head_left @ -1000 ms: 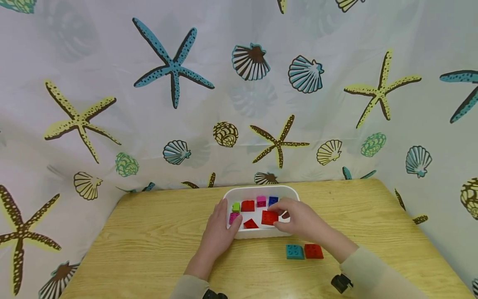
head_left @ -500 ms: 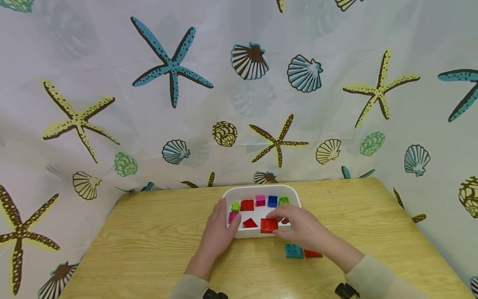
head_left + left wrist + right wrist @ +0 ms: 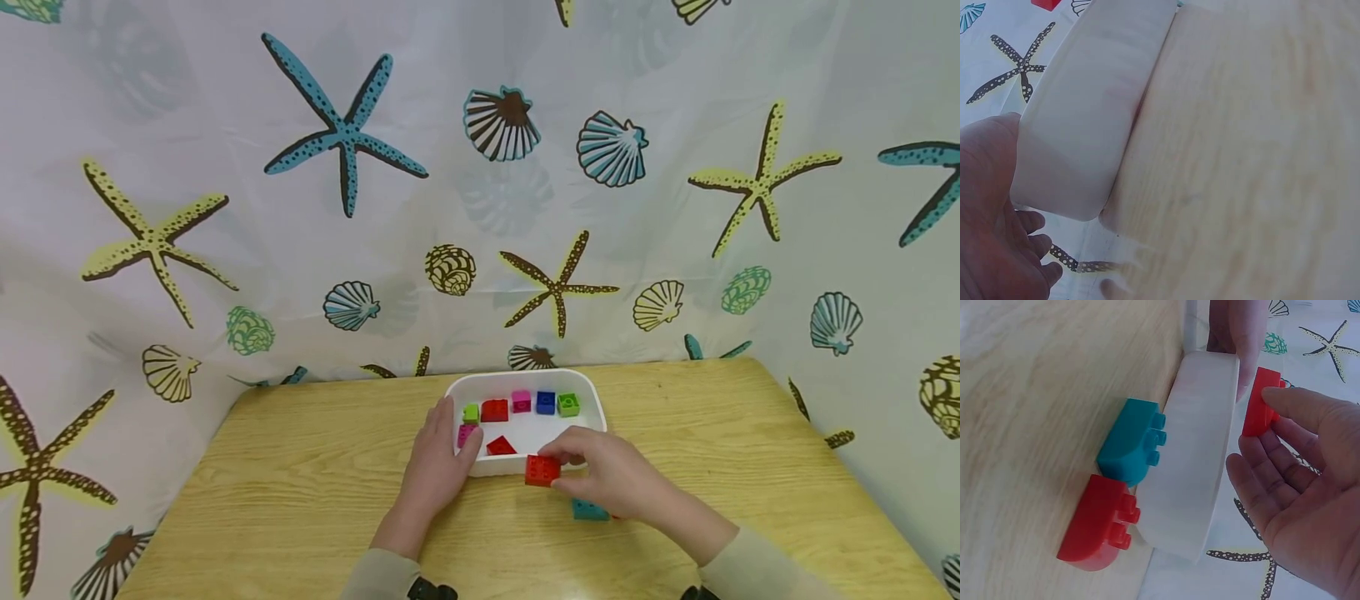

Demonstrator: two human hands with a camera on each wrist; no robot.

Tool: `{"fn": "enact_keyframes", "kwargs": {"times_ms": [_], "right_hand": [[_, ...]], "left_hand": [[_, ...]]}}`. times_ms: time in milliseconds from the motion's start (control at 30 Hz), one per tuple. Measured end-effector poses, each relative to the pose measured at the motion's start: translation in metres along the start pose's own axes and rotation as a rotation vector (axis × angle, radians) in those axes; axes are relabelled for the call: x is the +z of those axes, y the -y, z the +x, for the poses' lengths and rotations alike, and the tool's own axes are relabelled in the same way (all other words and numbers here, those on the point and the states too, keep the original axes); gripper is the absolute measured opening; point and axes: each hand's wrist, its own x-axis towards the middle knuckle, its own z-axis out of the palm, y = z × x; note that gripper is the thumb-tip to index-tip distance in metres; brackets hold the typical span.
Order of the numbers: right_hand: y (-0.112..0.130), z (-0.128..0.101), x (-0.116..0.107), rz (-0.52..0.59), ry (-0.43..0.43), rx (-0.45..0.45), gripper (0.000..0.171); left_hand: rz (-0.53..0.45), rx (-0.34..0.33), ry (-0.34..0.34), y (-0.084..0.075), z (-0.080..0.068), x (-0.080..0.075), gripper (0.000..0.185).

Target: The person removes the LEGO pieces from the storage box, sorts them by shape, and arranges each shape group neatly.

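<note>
**Red brick lifted out of tray and held over near rim**

Against the frames half a second and one second before, the red brick (image 3: 542, 470) was found displaced toward 6 o'clock: it had been inside the white tray (image 3: 592, 393) among the other pieces, and was now recorded at the tray's near wall, over its front edge. The right hand (image 3: 607, 477) was seen to have travelled with it. With the hand gone, the green brick (image 3: 567, 404) at the tray's far right was uncovered. The teal brick (image 3: 589, 509) on the wooden table (image 3: 300, 492) was partly hidden beneath the right hand, and the red brick beside it was almost wholly covered in the head view.

The right hand was noted palm-down, forearm entering from 5 o'clock, with thumb and fingers pinched on the red brick; in the wrist view the brick (image 3: 1260, 403) was gripped at the fingertips just above the tray wall (image 3: 1191, 462), with the teal brick (image 3: 1130, 449) and a second red brick (image 3: 1097, 524) lying against that wall's outer face.

The left hand (image 3: 437, 462) was unchanged: laid against the tray's left end at 9 o'clock, fingers curled round the rim, steadying it.
</note>
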Motion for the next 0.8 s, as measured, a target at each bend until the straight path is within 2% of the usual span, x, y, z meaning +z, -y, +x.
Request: {"fn": "enact_keyframes", "kwargs": {"times_ms": [400,800], "right_hand": [[-0.011,-0.003,0.017,0.048,0.088,0.067,0.033],[-0.023,0.0,0.028,0.01,0.088,0.033,0.029]], "left_hand": [[-0.009,-0.005,0.009,-0.001,0.0,-0.001,0.087],[-0.013,0.012,-0.001,0.0,-0.001,0.0,0.084]]}}
